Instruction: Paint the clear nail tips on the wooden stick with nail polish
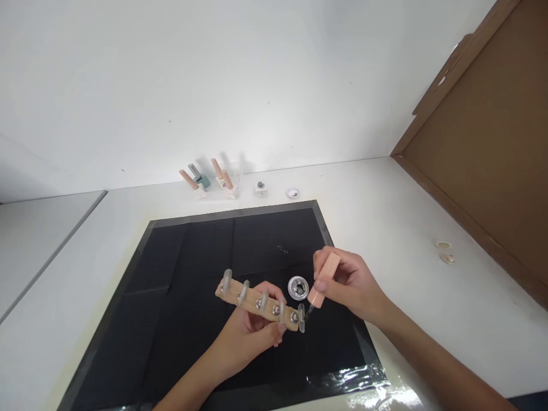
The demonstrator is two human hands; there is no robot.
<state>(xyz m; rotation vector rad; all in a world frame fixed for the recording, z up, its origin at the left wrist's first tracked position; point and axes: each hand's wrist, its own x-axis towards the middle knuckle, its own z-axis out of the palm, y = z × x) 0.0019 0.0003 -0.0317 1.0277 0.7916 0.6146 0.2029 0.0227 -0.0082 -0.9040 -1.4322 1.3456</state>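
Observation:
My left hand (257, 331) grips a wooden nail tip stand (250, 301) that slants down to the right over the black mat. Several clear false nails stand on its metal studs. Between the thumb and fingers of my right hand (346, 282) is a nail polish brush with a peach cap (324, 281). Its dark bristle end is at the rightmost false nail (302, 318); whether it touches cannot be made out. Just beyond the stand, a small round silver dish (298, 287) rests on the mat, holding something dark and shiny.
Several nail polish bottles (226, 185) stand along the wall at the back. A small white container (261, 189) and a round white lid (293, 193) are beside them. Two small pale pieces (445, 251) lie at the right, near a brown cardboard panel (483, 142). The black mat (188, 331) has taped edges.

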